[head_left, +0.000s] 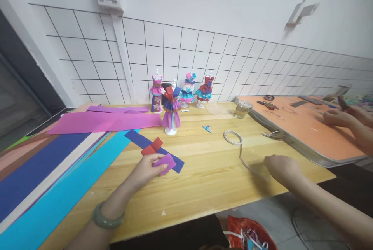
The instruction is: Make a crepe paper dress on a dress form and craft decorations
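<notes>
1. Landmark: the front dress form [171, 110], upright on the wooden table [210, 184].
2. Left hand [150, 166]: nearer the camera than the front dress form and slightly to its left. The grip is narrow, with the purple piece [167, 162] pinched between thumb and fingers.
3. Blue strip [136, 140] and red piece [154, 147]: on the near-left side of the front dress form; the red piece overlaps the blue strip.
4. Right hand [281, 167]: well to the right of the front dress form, on its near side. The fingertips are hidden; whether they grip anything cannot be told.
5. White ring [233, 144]: right of the front dress form. A tan strip [244, 160] trails from the ring toward the right hand.
</notes>
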The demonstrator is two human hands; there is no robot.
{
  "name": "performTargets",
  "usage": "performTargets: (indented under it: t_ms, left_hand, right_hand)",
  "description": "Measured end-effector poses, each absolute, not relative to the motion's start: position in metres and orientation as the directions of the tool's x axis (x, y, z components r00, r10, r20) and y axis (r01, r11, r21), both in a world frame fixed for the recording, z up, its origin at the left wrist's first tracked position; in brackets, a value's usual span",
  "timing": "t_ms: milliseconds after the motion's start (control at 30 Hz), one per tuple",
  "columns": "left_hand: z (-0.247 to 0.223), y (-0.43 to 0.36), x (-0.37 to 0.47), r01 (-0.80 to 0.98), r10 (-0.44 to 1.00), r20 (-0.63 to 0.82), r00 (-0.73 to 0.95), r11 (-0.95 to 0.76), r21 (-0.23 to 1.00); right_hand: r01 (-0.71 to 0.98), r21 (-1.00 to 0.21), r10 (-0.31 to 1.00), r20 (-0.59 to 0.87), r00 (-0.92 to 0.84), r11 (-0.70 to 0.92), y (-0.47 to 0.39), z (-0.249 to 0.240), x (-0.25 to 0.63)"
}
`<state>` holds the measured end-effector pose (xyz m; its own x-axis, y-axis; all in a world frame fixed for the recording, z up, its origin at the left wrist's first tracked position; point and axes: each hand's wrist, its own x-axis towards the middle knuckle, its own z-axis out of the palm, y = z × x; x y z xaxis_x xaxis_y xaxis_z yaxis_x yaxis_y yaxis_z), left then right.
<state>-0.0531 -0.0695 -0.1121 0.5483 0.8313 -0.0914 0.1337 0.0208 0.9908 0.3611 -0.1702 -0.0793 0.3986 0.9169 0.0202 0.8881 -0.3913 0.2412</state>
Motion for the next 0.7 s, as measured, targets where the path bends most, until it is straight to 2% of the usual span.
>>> performTargets:
  t_ms: [133,200,233,267,333,367,400,467,533,700]
  left_hand:
    - [-0.115,-0.068,-0.054,0.143,0.83,-0.096,0.55,0.019,0.989]
    - [-0.115,-0.067,-0.054,0.148,0.836,-0.108,0.538,0.032,0.988]
    - [-0.115,-0.067,-0.054,0.146,0.841,-0.116,0.528,0.045,0.988]
    - [-0.114,-0.066,-0.053,0.138,0.848,-0.122,0.516,0.058,0.989]
    - [-0.112,-0.067,-0.053,0.115,0.859,-0.132,0.495,0.085,0.99]
    - [-0.112,-0.067,-0.053,0.095,0.867,-0.131,0.48,0.097,0.991]
    - [-0.111,-0.067,-0.053,0.082,0.866,-0.137,0.481,0.111,0.99]
    - [-0.112,-0.067,-0.052,0.06,0.876,-0.139,0.463,0.125,0.99]
    - [-0.114,-0.066,-0.053,0.04,0.881,-0.142,0.451,0.139,0.99]
    - [-0.12,-0.065,-0.053,-0.055,0.886,-0.092,0.454,0.13,0.99]
  right_hand:
    - [0.91,0.207,0.931,0.015,0.364,-0.359,-0.161,-0.068,0.354]
    - [0.949,0.125,0.956,0.0,0.293,-0.29,-0.155,-0.065,0.337]
    - [0.972,0.04,0.973,-0.015,0.232,-0.231,-0.153,-0.064,0.325]
    - [0.968,-0.192,0.987,-0.036,0.155,-0.159,-0.151,-0.063,0.311]
    - [0.812,-0.582,0.999,-0.021,0.037,-0.042,-0.148,-0.063,0.28]
    - [0.697,-0.717,0.999,-0.026,-0.019,-0.005,-0.147,-0.064,0.263]
    - [0.604,-0.797,0.997,-0.052,-0.054,-0.009,-0.145,-0.065,0.247]
    - [0.44,-0.897,0.995,-0.077,-0.057,-0.044,-0.14,-0.068,0.218]
    - [0.343,-0.938,0.996,-0.079,-0.048,-0.058,-0.132,-0.072,0.192]
    - [0.272,-0.961,0.974,-0.106,-0.2,-0.049,-0.104,-0.084,0.143]
